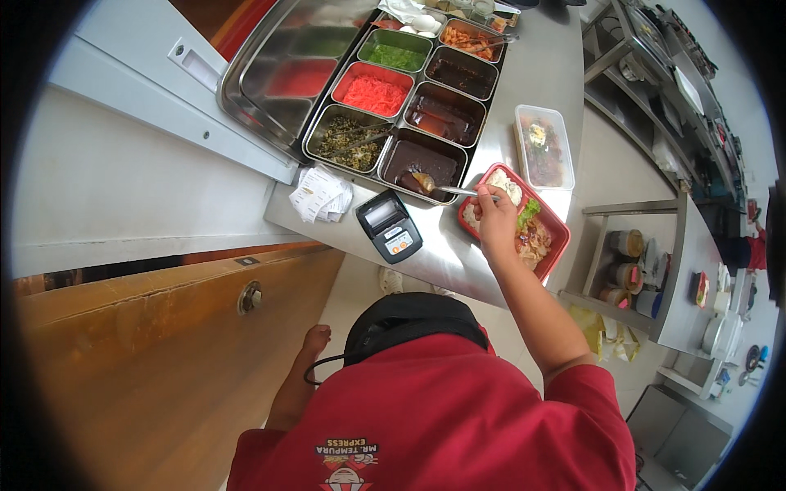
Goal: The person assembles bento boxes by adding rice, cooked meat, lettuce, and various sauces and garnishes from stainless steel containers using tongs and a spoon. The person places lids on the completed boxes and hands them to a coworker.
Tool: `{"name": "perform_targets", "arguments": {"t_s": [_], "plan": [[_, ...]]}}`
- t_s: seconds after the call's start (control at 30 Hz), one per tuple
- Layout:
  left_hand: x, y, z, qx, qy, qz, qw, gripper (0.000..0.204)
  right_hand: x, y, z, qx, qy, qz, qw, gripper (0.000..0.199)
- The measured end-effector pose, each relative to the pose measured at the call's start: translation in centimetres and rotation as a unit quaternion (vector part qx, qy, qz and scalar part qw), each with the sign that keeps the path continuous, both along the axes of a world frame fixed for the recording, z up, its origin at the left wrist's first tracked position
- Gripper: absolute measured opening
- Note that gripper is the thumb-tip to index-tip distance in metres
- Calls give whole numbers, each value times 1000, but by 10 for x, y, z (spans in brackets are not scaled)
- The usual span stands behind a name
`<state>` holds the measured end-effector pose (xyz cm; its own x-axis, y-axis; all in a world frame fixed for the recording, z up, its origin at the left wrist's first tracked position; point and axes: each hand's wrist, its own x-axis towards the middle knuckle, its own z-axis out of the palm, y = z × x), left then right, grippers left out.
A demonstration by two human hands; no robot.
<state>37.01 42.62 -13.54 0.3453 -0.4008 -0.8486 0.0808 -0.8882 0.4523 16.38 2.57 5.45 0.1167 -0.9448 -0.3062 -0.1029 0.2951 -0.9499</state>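
My right hand (494,214) is closed around the metal handle of a ladle (455,191). The ladle's bowl rests in a steel pan of dark brown sauce (406,155), at its near edge. Below my right hand lies a red bento box (559,245), partly hidden by my hand and forearm. It holds rice, a creamy white portion, green lettuce and sauced meat pieces. My left hand (317,337) hangs low at my side, away from the counter, with its fingers curled and nothing visible in them.
Pans of green-black flakes (348,135), red shreds (375,92) and chopped greens (393,56) stand beside other sauces. A clear lidded food container (544,149) sits right of them. A small black printer (389,227) and paper slips (321,194) lie near the front edge. Shelving (630,204) stands right.
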Motion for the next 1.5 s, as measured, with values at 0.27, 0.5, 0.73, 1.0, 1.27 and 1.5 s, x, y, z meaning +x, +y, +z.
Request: {"name": "perform_targets", "arguments": {"t_s": [0.27, 0.5, 0.73, 1.0, 1.27, 1.5], "plan": [[7, -29, -2, -13, -31, -42, 999, 23, -18, -8, 9, 133, -213, -69, 966, 13], [14, -52, -22, -60, 33, -7, 998, 17, -28, 2, -6, 92, -210, -111, 967, 14], [37, -46, -42, 7, -19, -177, 984, 27, -43, 6, 15, 114, -276, -146, 943, 13], [33, -69, -16, 31, -91, -246, 965, 27, -158, 28, 43, -11, -109, -246, 963, 17], [42, -73, -64, -45, 81, -85, 992, 26, -206, 67, 17, -108, 132, -176, 970, 19], [40, -87, -48, -46, 65, -67, 995, 21, -217, 75, 31, -172, 254, -114, 945, 17]]}}
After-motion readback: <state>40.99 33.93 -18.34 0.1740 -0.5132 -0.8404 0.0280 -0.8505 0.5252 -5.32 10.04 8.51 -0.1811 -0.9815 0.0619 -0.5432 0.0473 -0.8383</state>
